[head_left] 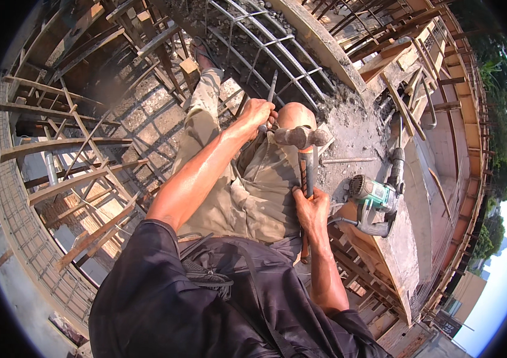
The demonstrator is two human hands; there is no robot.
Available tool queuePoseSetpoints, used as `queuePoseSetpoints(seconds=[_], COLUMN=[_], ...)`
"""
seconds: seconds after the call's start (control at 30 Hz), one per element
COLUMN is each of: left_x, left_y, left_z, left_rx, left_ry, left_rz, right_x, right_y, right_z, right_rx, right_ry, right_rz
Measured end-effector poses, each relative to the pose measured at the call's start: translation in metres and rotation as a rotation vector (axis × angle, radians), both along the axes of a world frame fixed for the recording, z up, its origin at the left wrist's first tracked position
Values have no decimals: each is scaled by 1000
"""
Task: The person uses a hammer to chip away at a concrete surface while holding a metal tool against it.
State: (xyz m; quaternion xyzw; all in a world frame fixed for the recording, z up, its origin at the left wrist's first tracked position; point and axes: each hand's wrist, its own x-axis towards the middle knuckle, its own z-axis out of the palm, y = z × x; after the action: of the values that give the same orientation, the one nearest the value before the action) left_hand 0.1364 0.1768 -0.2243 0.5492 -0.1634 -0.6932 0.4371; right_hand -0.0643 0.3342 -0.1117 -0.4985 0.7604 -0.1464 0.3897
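Observation:
My left hand [257, 114] is closed around a steel chisel [273, 87], held in front of my bent knee. One end of it slants up toward the bars, and the other shows just below my fingers. My right hand [312, 210] grips a hammer [306, 170] by its black and orange handle. The double-faced steel head is raised above my knee, to the right of the chisel and apart from it. Part of the handle is hidden by the fingers, and its lower end shows beside my wrist.
A green power hammer drill [376, 196] rests on the concrete ledge [412, 235] at right. Near it lies a thin metal rod [349, 160]. Curved reinforcing bars [277, 42] run ahead of my legs. Wooden shoring [65, 148] with open gaps drops away on the left. Loose boards [401, 104] lie upper right.

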Motion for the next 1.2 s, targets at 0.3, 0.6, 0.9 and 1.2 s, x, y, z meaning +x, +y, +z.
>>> queuePoseSetpoints(seconds=[0.3,0.6,0.9,1.2], left_x=[12,2,1,-52], left_y=[-11,-9,-18,-37], left_z=[-2,11,26,59], left_rx=[59,-16,31,-155], left_ry=[181,246,333,496], left_rz=[171,237,279,832], right_x=[2,5,20,16], right_y=[0,5,-14,-77], right_z=[-2,5,73,63], right_rx=[-21,-69,-330,-442], right_ry=[45,14,27,365], right_rz=[34,47,239,487])
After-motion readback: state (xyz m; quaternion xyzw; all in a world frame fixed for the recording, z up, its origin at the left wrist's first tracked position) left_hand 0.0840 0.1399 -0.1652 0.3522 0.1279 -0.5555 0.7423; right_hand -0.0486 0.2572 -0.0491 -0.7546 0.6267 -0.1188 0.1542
